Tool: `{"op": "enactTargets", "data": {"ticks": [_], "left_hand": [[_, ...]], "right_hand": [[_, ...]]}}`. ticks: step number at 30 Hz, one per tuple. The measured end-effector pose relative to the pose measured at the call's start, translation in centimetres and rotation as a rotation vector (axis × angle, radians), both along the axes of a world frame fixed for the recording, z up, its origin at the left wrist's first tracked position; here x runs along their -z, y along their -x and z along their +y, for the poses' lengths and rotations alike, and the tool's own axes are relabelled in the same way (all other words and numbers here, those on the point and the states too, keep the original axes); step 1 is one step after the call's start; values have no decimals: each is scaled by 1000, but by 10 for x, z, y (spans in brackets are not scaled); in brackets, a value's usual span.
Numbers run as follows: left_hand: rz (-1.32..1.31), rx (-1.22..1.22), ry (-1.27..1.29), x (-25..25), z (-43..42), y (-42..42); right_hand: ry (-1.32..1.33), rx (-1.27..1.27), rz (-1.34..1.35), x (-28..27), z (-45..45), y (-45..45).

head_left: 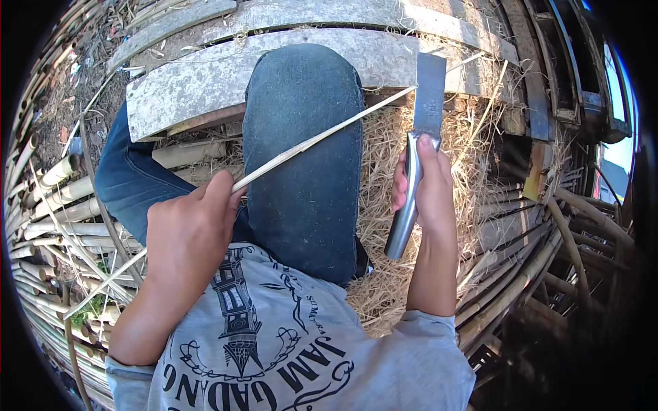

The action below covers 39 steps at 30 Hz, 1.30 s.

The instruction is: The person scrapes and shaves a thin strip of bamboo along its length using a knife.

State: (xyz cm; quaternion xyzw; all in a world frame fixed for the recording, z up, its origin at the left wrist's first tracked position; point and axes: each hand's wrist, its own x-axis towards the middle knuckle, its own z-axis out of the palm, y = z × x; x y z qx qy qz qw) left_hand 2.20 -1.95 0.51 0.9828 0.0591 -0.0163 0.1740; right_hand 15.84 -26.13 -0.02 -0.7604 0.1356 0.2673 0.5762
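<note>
So the raised knee (303, 103) is basically the workbench here; the pale strip (301, 148) slants across it, its near end in the left hand (186, 229) just left of the knee, its far part running off to the right and behind the broad knife (430, 92); a bit of strip shows past the blade, over the planks (185, 85) beyond the knee. Left hand is pinched closed on the strip, fingers curled under; the right hand (428, 178), right of the knee, is wrapped around the metal handle (403, 229) with the thumb up near the blade. Can't tell if the edge is actually biting or just crossing in front of the strip.

My take, assuming the step is a shaving pass; lay the blade nearly flat to the strip and take thin curls, since a steep angle would probably dig in and snap it; let the knee back up the strip so it doesn't bow; draw the strip smoothly with the left hand and hold the knife steady rather than hacking; turn it between passes so it thins evenly; and mind that edge, angle it away from the jeans and work over the loose shavings (384, 151) right of the knee.
</note>
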Motion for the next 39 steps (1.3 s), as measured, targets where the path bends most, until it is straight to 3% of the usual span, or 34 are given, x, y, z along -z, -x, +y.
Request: {"op": "enactTargets", "data": {"ticks": [4,5,7,9,12,15,17,19,23,25,27,29,31,34,37,39], "left_hand": [[-4,7,-22,-2,3,1],[2,21,-13,-1,2,2],[16,21,-33,-3,0,3],[5,4,-67,-5,0,0],[13,12,-71,-4,3,0],[-10,32,-33,-2,-1,2],[2,-2,-77,-9,-2,0],[4,6,-68,-4,1,2],[-36,12,-60,-3,-1,2],[11,-27,-19,-8,-1,3],[65,-53,16,-10,-1,5],[51,-43,21,-4,1,6],[46,-43,18,-7,-3,4],[26,-39,-51,-10,0,7],[-12,-11,-86,-2,0,7],[-29,-17,-61,1,-3,8]], "right_hand": [[-3,-55,-10,-8,-16,-14],[-109,-36,-12,-7,-26,-22],[-81,38,-45,-4,-16,-23],[-30,-123,53,-5,2,1],[-23,-134,40,-10,-18,-13],[-128,103,-55,2,-21,-21],[-98,-163,55,6,-2,6],[-26,-149,65,-4,0,10],[-139,71,-78,4,-11,-10],[-98,-145,12,7,10,15],[-163,-145,1,5,11,22],[-131,-133,-9,4,-6,-2],[-261,91,-78,10,-8,-11],[-193,-244,87,10,18,28],[-168,-256,39,4,-5,2],[-338,112,-45,13,2,-1]]}}
